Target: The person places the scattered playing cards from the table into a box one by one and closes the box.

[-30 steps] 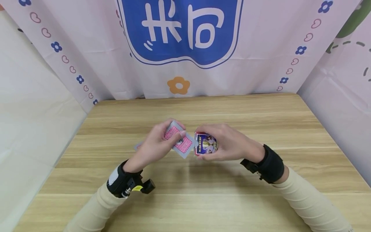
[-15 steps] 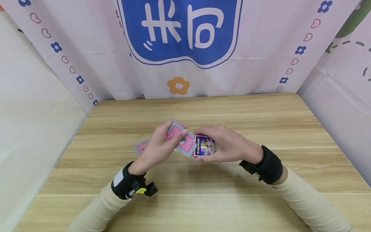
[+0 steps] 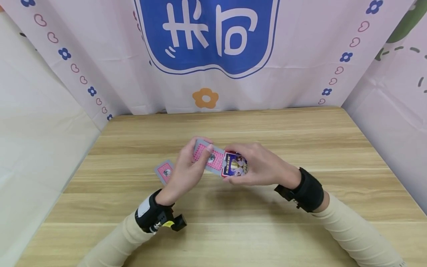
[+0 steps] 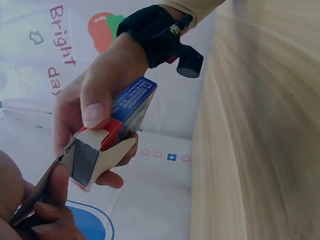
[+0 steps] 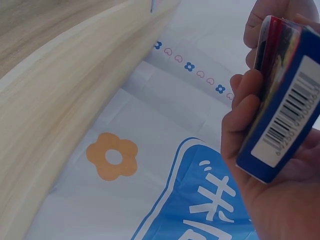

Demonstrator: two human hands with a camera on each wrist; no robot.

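My left hand (image 3: 183,167) pinches a playing card (image 3: 217,159) with a pink checkered back, thumb on top. The card's right end meets the mouth of a blue and red card box (image 3: 234,165). That box is gripped by my right hand (image 3: 265,165), thumb on the near side and fingers on the far side. In the left wrist view the box's end is open, with a flap (image 4: 114,154) folded out and a stack of cards (image 4: 84,162) inside. The held card (image 4: 42,187) lies at the edge of this opening. A barcode label (image 5: 287,110) shows in the right wrist view.
Another pink-backed card (image 3: 164,171) lies on the wooden table (image 3: 253,237), partly covered by my left hand. A white cloth (image 3: 116,74) with a blue emblem hangs behind the table's far edge.
The left hand has turned and shifted slightly right, bringing the held card in line with the box mouth. More of the card on the table now shows. The right hand has barely moved.
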